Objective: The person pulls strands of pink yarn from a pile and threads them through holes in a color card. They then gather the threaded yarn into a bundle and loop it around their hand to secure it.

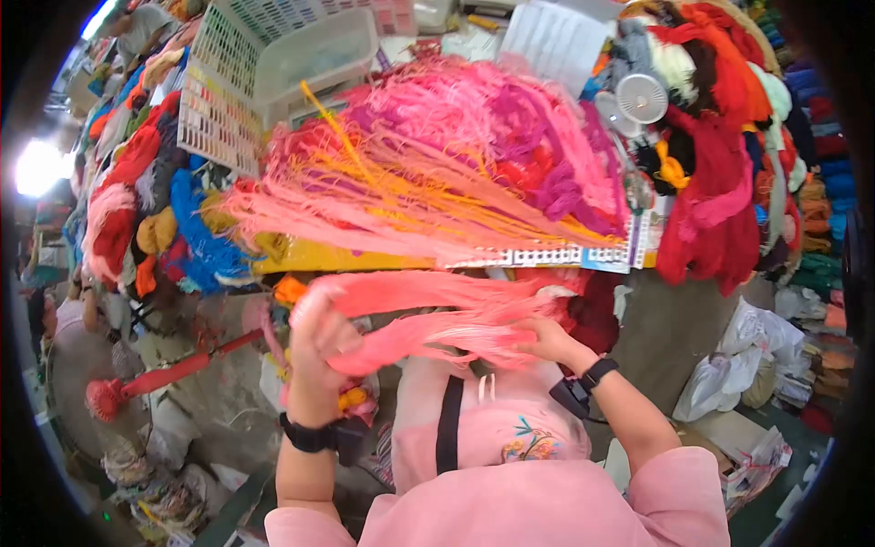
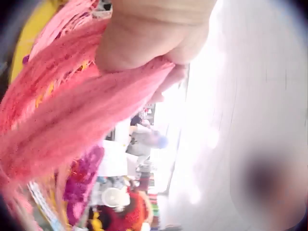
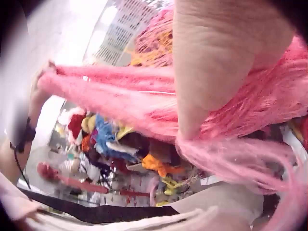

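A skein of coral-pink yarn (image 1: 410,290) stretches between the two hands above the lap, in two bands with a gap between them. My left hand (image 1: 324,328) grips its looped left end and looks blurred in the head view. From the left wrist, the yarn (image 2: 72,122) runs out of the grip as a thick band. Toward the other end, my right hand (image 1: 551,345) holds the strands between thumb and fingers. In the right wrist view the right hand (image 3: 221,62) covers part of the yarn, and loose, thinner strands hang below it.
Behind the hands, a large heap of pink, magenta and orange yarn (image 1: 428,137) covers the worktable. White perforated baskets (image 1: 219,118), a clear plastic bin (image 1: 314,59) and a small fan (image 1: 641,98) stand around it. Coloured skeins hang both sides; white bags (image 1: 738,356) lie right.
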